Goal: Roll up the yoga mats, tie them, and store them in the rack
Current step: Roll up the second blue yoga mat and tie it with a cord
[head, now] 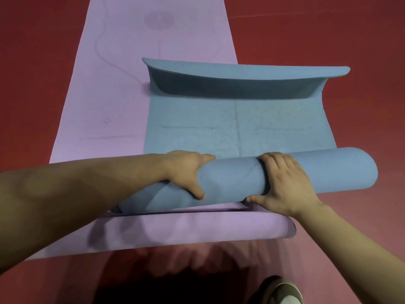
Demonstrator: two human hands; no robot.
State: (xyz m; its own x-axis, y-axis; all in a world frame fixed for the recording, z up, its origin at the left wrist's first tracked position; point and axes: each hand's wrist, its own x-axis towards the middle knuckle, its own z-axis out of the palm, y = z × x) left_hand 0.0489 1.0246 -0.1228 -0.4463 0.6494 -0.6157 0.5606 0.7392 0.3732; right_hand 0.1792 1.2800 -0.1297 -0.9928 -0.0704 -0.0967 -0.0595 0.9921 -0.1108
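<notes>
A dull red floor (43, 62) fills the view; on it lies a long lilac foam yoga mat (109, 88), stretching away from the person, its near end curled into a loose roll just in front of them; across it, skewed toward the right, lies a shorter stretch of blue foam yoga mat (241, 128), partly on the lilac mat and partly over the red floor, its far edge curling upward in a raised lip; the near part of this blue mat is wound into a thick roll (317, 170) that rests on the lilac mat, just beyond the lilac curl. The left hand (186, 172) clasps the roll left of its middle, fingers over the top toward the far side, thumb on the near face; the right hand (282, 178) clasps it right of the middle in the same way, palm pressed on top, thumb hooked under the near edge; the roll's right end juts well past that hand. A grey-green shoe (280, 290) shows at the bottom edge.
</notes>
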